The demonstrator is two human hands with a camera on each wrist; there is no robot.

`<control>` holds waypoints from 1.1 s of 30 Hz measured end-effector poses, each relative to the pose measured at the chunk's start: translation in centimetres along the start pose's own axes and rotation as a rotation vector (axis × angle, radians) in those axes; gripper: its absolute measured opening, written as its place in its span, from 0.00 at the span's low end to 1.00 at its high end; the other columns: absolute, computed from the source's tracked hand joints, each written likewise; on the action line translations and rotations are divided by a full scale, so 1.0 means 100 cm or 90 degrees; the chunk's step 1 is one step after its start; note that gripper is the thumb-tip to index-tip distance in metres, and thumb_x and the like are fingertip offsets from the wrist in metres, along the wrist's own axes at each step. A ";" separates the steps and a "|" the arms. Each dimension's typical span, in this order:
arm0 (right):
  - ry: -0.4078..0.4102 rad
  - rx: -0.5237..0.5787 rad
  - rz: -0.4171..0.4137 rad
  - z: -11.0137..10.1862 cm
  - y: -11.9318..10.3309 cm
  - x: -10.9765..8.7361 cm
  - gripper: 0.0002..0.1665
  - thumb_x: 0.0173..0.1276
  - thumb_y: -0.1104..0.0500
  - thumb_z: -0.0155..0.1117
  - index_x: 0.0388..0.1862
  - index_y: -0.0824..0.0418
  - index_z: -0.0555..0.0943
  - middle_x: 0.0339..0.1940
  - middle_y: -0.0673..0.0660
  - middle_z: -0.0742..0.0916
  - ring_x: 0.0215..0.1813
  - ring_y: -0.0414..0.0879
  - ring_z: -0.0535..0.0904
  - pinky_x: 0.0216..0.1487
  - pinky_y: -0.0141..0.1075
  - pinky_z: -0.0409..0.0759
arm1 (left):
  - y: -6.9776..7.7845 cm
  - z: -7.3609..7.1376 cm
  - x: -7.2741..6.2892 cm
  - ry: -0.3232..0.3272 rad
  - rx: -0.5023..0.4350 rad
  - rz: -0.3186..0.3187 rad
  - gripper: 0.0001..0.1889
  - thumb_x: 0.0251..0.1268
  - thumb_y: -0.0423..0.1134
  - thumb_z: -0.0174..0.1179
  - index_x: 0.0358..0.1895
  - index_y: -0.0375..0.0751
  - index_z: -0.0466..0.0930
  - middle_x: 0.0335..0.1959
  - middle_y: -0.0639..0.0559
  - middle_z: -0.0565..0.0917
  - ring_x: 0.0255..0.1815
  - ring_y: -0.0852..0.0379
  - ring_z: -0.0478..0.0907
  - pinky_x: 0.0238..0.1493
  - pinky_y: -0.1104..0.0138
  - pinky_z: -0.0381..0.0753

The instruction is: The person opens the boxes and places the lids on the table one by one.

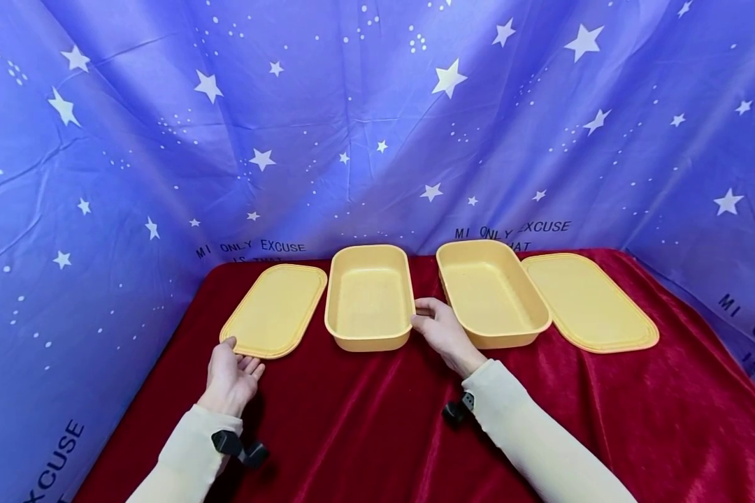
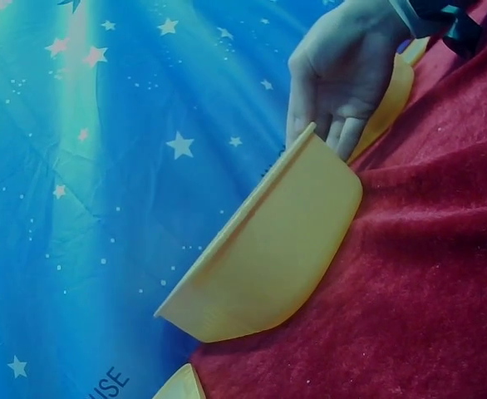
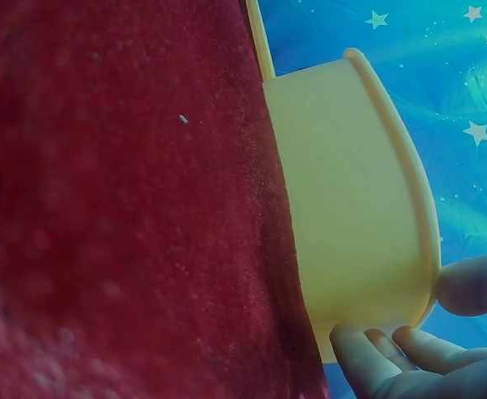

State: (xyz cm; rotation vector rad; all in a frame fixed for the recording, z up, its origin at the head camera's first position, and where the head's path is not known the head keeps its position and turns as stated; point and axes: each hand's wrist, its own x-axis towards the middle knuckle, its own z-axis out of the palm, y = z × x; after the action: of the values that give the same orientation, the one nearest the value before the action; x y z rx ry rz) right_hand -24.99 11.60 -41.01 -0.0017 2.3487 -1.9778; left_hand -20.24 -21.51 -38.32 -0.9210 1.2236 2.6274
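At the near left corner of a yellow lid (image 1: 273, 311), my left hand (image 1: 229, 381) pinches the edge, palm turned up and thumb over the top. Some of its fingers show just outside that edge. A yellow rectangular food container (image 1: 369, 342) stands upright and uncovered to the right of this lid. On its right side my right hand (image 1: 443, 332) grips it; in the right wrist view the thumb meets the rim while the other fingers (image 3: 364, 362) lie against the outer wall. The left wrist view also shows this right hand (image 2: 343, 75) behind the container.
A second uncovered yellow container (image 1: 503, 339) stands just right of my right hand. Against its right side lies another yellow lid (image 1: 594, 307). Everything is on a red velvet cloth (image 1: 352, 433), with a blue star-patterned curtain (image 1: 352, 84) behind and at both sides.
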 end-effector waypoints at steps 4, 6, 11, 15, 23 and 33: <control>0.000 0.000 0.005 0.000 0.001 0.001 0.24 0.67 0.68 0.53 0.61 0.74 0.69 0.55 0.69 0.78 0.56 0.55 0.74 0.58 0.44 0.72 | -0.001 -0.001 -0.002 0.001 0.011 0.006 0.39 0.74 0.51 0.29 0.72 0.36 0.16 0.75 0.44 0.30 0.76 0.50 0.34 0.74 0.63 0.41; -0.001 0.003 0.007 0.001 0.000 0.001 0.24 0.67 0.67 0.53 0.61 0.74 0.69 0.55 0.69 0.77 0.56 0.55 0.74 0.58 0.44 0.72 | -0.001 -0.001 -0.003 0.003 0.015 0.008 0.39 0.74 0.51 0.29 0.72 0.36 0.17 0.75 0.43 0.30 0.76 0.49 0.35 0.74 0.63 0.41; -0.002 0.006 0.007 0.001 0.000 0.001 0.24 0.67 0.68 0.53 0.62 0.74 0.68 0.56 0.69 0.77 0.56 0.55 0.74 0.57 0.44 0.72 | -0.002 -0.002 -0.004 0.000 0.019 0.011 0.38 0.74 0.51 0.29 0.72 0.36 0.17 0.74 0.43 0.31 0.76 0.49 0.35 0.73 0.63 0.42; -0.001 0.007 0.009 0.001 -0.001 0.000 0.24 0.67 0.67 0.53 0.62 0.74 0.68 0.56 0.68 0.77 0.56 0.55 0.74 0.57 0.44 0.72 | -0.002 -0.002 -0.005 0.002 0.020 0.011 0.38 0.74 0.51 0.30 0.72 0.36 0.18 0.74 0.42 0.32 0.76 0.49 0.36 0.73 0.63 0.42; -0.001 0.011 0.012 0.000 -0.006 -0.002 0.26 0.67 0.67 0.53 0.63 0.75 0.67 0.56 0.70 0.76 0.56 0.55 0.73 0.57 0.43 0.72 | -0.003 -0.001 -0.006 -0.022 0.026 0.001 0.39 0.74 0.50 0.31 0.72 0.35 0.17 0.74 0.42 0.31 0.76 0.48 0.34 0.74 0.62 0.41; 0.008 -0.008 -0.012 -0.004 -0.013 0.003 0.26 0.68 0.66 0.53 0.63 0.75 0.66 0.57 0.69 0.76 0.58 0.55 0.72 0.59 0.44 0.71 | -0.004 0.008 -0.013 -0.059 0.102 0.063 0.32 0.75 0.45 0.34 0.75 0.33 0.38 0.71 0.40 0.47 0.74 0.46 0.48 0.71 0.62 0.53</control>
State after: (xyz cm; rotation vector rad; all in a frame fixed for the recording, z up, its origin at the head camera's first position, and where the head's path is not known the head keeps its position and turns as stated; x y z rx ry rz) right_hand -25.41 11.73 -39.69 -0.0111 2.3772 -1.9777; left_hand -19.43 -20.40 -37.44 -0.7223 1.4655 2.5652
